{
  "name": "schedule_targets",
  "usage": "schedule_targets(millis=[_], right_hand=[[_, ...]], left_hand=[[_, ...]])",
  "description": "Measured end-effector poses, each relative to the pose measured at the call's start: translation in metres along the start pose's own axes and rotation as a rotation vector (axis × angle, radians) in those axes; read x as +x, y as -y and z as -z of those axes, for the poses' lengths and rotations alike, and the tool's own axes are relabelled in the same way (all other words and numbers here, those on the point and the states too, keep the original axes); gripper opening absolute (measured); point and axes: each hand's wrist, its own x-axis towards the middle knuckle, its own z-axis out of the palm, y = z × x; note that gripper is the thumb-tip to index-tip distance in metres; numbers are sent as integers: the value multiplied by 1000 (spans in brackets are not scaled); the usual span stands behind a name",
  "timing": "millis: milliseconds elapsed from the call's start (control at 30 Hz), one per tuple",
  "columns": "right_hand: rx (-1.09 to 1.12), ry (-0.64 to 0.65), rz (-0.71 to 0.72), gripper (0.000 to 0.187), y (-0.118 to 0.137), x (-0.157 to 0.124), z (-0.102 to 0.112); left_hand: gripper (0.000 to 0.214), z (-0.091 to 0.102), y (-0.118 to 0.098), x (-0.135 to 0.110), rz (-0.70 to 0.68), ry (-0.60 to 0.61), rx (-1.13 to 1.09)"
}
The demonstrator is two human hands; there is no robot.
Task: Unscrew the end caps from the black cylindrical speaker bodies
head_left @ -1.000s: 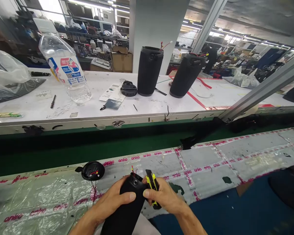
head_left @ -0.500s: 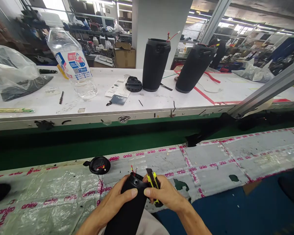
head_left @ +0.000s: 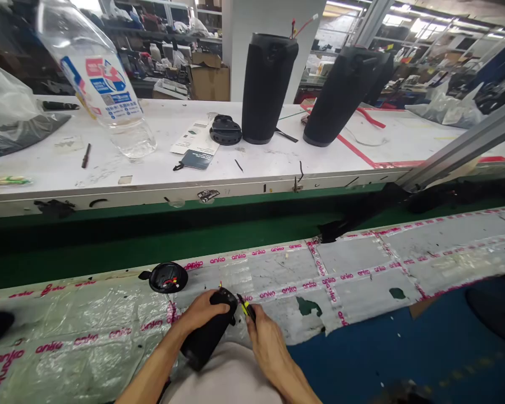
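Observation:
My left hand (head_left: 205, 312) is wrapped round the upper part of a black cylindrical speaker body (head_left: 208, 339), which leans tilted over my lap. Short wires stick out at its top end. In my right hand (head_left: 266, 336) is a yellow and black utility knife (head_left: 248, 308), its tip close to the speaker's upper rim; whether it touches, I cannot tell. A round black end cap (head_left: 168, 278) with red wires lies on the plastic-covered lower surface, left of the speaker.
On the white bench (head_left: 151, 171) stand a clear water bottle (head_left: 105, 84), more black speaker bodies (head_left: 267, 90), a black cap (head_left: 226, 130) and printed tags (head_left: 200, 159). A metal post (head_left: 458, 143) slants across the right. Plastic sheeting with pink tape (head_left: 269, 275) covers the lower surface.
The speaker has shifted lower and tilts more to the right. My right hand has come off its rim and now holds the knife pointing toward it. The camera view has also shifted.

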Motion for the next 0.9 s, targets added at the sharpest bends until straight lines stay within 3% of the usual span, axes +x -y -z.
schedule_targets(millis=[133, 333, 467, 900], right_hand=[[-152, 23, -65, 33, -10, -4, -21], [-342, 129, -66, 33, -11, -1, -30], [-461, 154, -53, 30, -10, 0, -34], [-527, 210, -9, 25, -5, 11, -36]], left_hand=[[51, -11, 17, 15, 13, -79, 121], [77, -37, 27, 2, -52, -231, 293], [86, -43, 34, 2, -19, -265, 398], [72, -40, 36, 6, -67, -278, 383]])
